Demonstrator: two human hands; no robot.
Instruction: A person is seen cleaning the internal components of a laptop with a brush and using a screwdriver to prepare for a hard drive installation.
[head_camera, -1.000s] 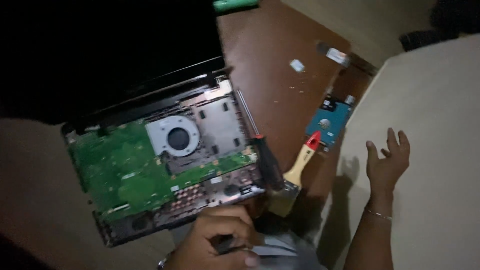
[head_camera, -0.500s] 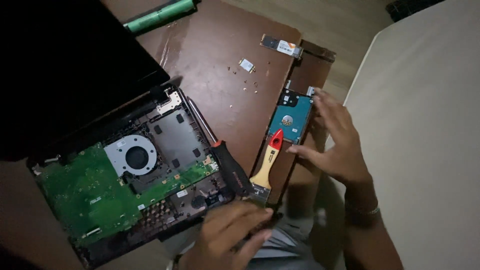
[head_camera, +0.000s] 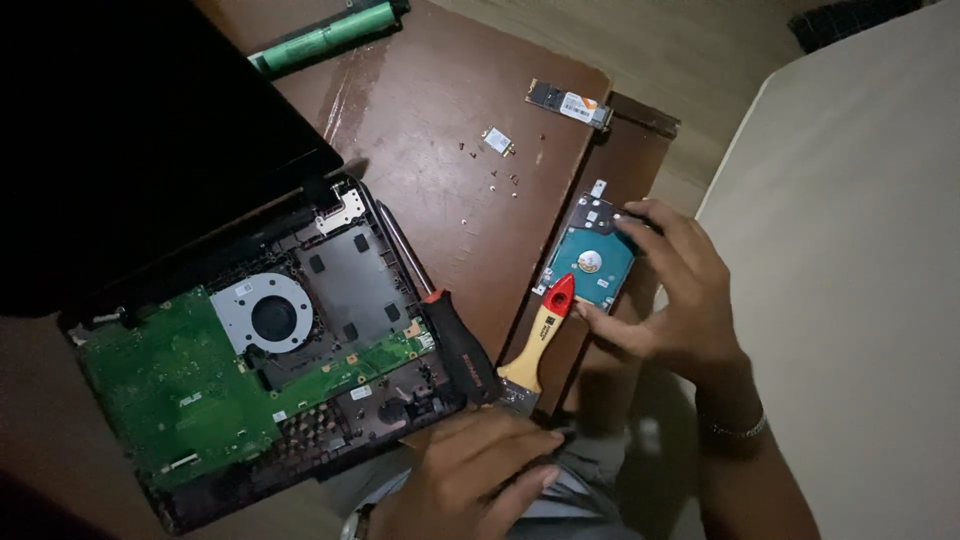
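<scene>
We have a single view, from the camera worn on the head, looking steeply down onto the brown table (head_camera: 440, 110) from above its near edge. It sits close: the opened laptop (head_camera: 270, 350) fills the left half of the picture, and our two hands, left (head_camera: 470, 480) and right (head_camera: 675, 295), come in from the bottom. The table's far edge runs along the top, the right edge slants through the middle. No second view overlaps it

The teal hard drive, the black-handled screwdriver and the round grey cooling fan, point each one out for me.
Teal hard drive (head_camera: 592, 265): head view, on its teal label face.
Black-handled screwdriver (head_camera: 460, 348): head view, on the black handle.
Round grey cooling fan (head_camera: 272, 317): head view, on the dark hub at its centre.
</scene>
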